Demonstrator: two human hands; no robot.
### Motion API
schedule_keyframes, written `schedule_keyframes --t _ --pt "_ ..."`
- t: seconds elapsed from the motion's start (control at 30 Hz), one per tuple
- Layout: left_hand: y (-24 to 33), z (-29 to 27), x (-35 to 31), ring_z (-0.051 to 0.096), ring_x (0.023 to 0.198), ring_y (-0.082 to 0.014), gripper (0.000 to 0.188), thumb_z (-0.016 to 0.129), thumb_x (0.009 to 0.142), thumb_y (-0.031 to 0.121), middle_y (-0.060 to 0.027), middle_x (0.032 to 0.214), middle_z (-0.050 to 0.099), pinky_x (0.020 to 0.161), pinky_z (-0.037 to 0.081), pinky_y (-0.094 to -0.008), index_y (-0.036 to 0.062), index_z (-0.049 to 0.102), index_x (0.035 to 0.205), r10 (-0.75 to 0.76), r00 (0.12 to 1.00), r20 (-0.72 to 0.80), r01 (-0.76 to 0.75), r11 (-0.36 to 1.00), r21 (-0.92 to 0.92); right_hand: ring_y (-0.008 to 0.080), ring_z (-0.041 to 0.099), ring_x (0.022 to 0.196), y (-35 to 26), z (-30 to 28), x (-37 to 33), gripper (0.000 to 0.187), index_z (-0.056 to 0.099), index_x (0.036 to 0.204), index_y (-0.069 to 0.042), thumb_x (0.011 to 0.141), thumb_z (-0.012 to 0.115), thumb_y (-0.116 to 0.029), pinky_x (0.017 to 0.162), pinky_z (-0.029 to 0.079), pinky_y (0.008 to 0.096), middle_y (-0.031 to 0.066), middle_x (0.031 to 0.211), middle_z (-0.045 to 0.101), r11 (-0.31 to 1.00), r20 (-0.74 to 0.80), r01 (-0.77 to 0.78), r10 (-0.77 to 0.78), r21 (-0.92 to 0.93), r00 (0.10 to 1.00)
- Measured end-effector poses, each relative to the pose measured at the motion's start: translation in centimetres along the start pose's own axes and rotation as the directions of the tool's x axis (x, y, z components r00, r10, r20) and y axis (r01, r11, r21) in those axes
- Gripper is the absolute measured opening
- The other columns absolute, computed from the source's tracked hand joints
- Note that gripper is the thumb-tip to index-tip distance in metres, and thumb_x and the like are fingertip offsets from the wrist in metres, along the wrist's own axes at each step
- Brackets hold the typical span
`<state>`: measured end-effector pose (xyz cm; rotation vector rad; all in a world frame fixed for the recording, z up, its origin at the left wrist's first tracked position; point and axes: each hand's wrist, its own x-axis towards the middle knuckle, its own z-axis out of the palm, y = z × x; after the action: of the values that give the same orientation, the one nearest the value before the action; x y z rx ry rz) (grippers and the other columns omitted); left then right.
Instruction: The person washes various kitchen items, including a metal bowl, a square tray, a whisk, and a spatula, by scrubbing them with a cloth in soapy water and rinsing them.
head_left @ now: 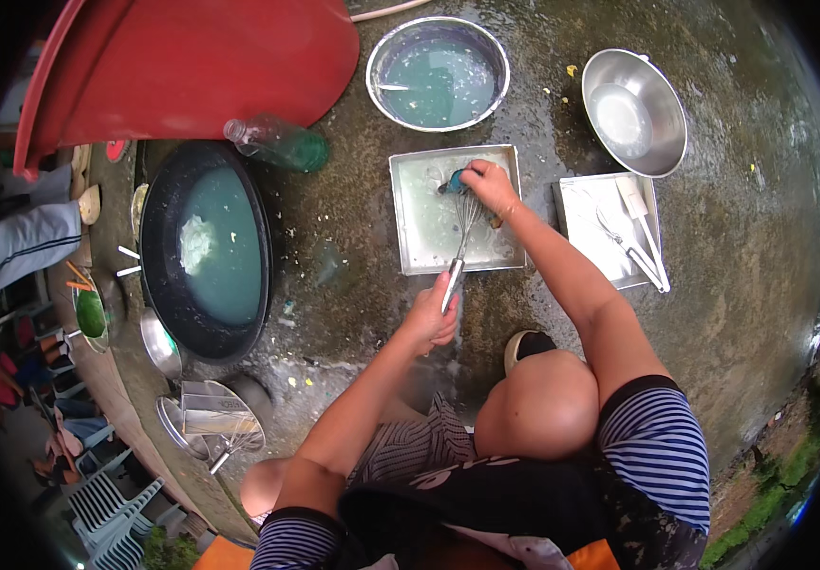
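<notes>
My left hand (432,312) is closed round the handle of a wire whisk (465,228), tilted over a square metal baking pan (412,255) on the wet ground. A film of cloudy water covers the pan's bottom. My right hand (492,187) pinches a small teal scrubbing pad (457,180) against the far end of the whisk's wires. Part of the pad is hidden under the fingers. To the right, a second square pan (581,228) holds a white spatula (640,211) and a metal whisk-like utensil (624,243).
Beyond the pan stands a metal basin (379,106) of bluish soapy water; a steel bowl (665,114) tilts at the far right. On the left are a black tub (260,285) of water, a green bottle (282,144), a large red basin (201,66) and stacked metal pans (215,418).
</notes>
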<state>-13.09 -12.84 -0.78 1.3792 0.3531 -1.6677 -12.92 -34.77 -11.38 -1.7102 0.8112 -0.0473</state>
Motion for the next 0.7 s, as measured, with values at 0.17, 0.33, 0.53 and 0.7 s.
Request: schedule_keyframes --t 0.17,0.33,0.53,0.7 --pt "0.2 -0.5 -0.7 0.017 0.029 -0.0071 0.049 0.032 0.083 0.056 0.0031 0.040 0.021 0.028 0.014 -0.0211 0.0098 0.036 0.066 0.003 0.985 0.170 0.003 0.999 -0.037 0.0201 0.058 0.058 -1.8 -0.9 0.0 0.025 0.057 0.084 -0.004 0.074 0.054 -0.026 0.054 0.047 0.0306 0.0093 0.074 0.058 0.628 0.149 -0.313 0.301 0.712 0.942" --pt "-0.4 0.2 0.4 0.019 0.029 -0.0079 0.049 0.033 0.083 0.056 0.0027 0.041 0.022 0.028 0.014 -0.0218 0.0100 0.037 0.067 0.038 0.999 -0.023 -0.039 0.999 -0.012 0.0196 0.056 0.051 -2.7 5.0 -2.7 0.031 0.051 0.092 -0.003 0.085 0.044 -0.032 0.042 0.044 0.0310 0.0113 0.075 0.057 0.489 -0.101 -0.128 0.415 0.863 0.904" --pt "2.4 -4.3 0.8 0.020 0.029 -0.0072 0.044 0.038 0.082 0.054 0.0030 0.042 0.025 0.028 0.015 -0.0211 0.0102 0.040 0.073 -0.014 1.000 -0.023 0.012 0.997 -0.082 0.0213 0.057 0.055 -0.8 4.2 -4.1 0.036 0.054 0.088 0.002 0.084 0.046 -0.032 0.049 0.043 0.0338 0.0147 0.069 0.057 0.991 -0.090 -0.090 0.099 0.095 0.991" --pt "4.1 -6.6 -0.5 0.026 0.032 -0.0063 0.033 0.047 0.084 0.041 0.0018 0.046 0.034 0.030 0.017 -0.0199 0.0082 0.043 0.085 0.023 0.997 0.076 -0.012 0.990 -0.139 0.0334 0.041 0.097 -1.2 0.8 -4.2 0.045 0.044 0.112 -0.005 0.071 0.059 -0.012 0.083 0.037 0.0358 0.0178 0.107 0.043 0.808 -0.281 0.136 -0.350 -0.574 0.893"
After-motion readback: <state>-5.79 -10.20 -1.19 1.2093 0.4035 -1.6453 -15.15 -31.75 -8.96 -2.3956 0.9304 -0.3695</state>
